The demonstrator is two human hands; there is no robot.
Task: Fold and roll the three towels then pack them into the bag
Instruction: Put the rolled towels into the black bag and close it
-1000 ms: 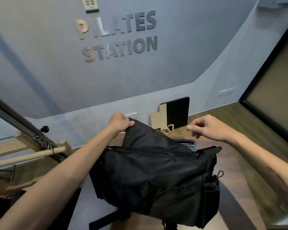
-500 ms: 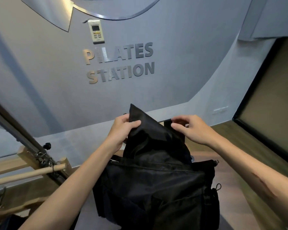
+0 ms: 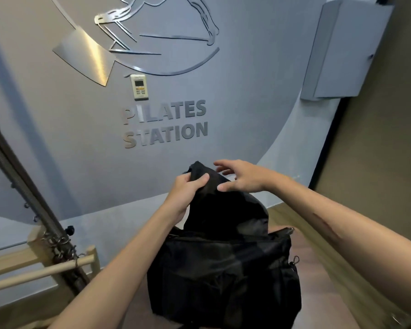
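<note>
Left hand pinching black bag flap up, right hand hovering spread; packing stage seemingly (no towels showing, contents hidden)

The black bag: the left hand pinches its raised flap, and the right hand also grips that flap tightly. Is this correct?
Not quite. In the head view the left hand does pinch the raised flap of the black bag, but the right hand is open, fingers spread over the flap, not gripping it.
</note>
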